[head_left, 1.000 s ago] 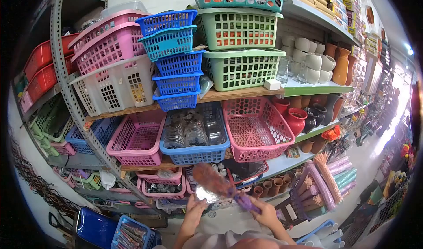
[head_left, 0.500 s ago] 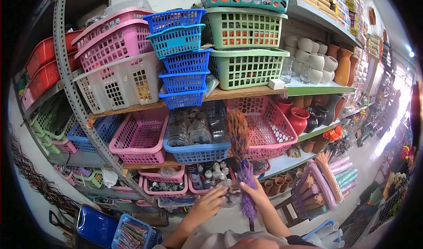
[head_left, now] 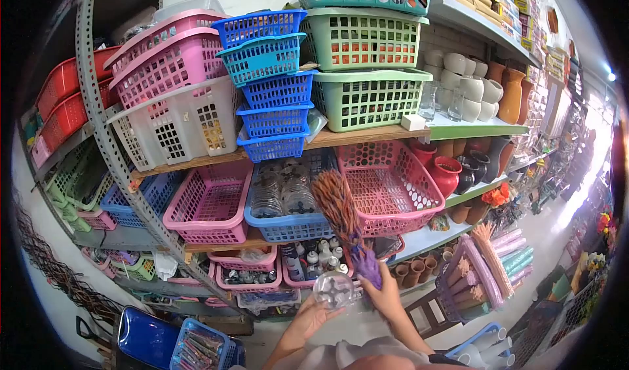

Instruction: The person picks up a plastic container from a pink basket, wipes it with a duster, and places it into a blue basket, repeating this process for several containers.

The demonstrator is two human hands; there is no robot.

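Observation:
My left hand [head_left: 306, 323] holds a clear round container [head_left: 335, 289] from below, its circular face turned up toward me with a dark pattern showing on it. In my right hand [head_left: 385, 294] is a feather duster [head_left: 341, 209], gripped at its purple lower part. The duster's orange-brown tip leans up and left, overlapping a blue basket [head_left: 288, 228] on the shelf. Stacks of similar clear round items [head_left: 267, 196] fill that basket.
A pink basket [head_left: 405, 222] and another pink basket [head_left: 204, 229] flank the blue one. Small white-topped bottles [head_left: 323, 255] sit in a lower basket. Red vases [head_left: 446, 175] stand to the right, near a crate of wrapped rolls [head_left: 481, 272]. A metal shelf post [head_left: 105, 134] rises at left.
The duster has tilted left, and my right hand has shifted slightly up and right along it. The clear container has turned its round face upward, with my left hand now beneath it.

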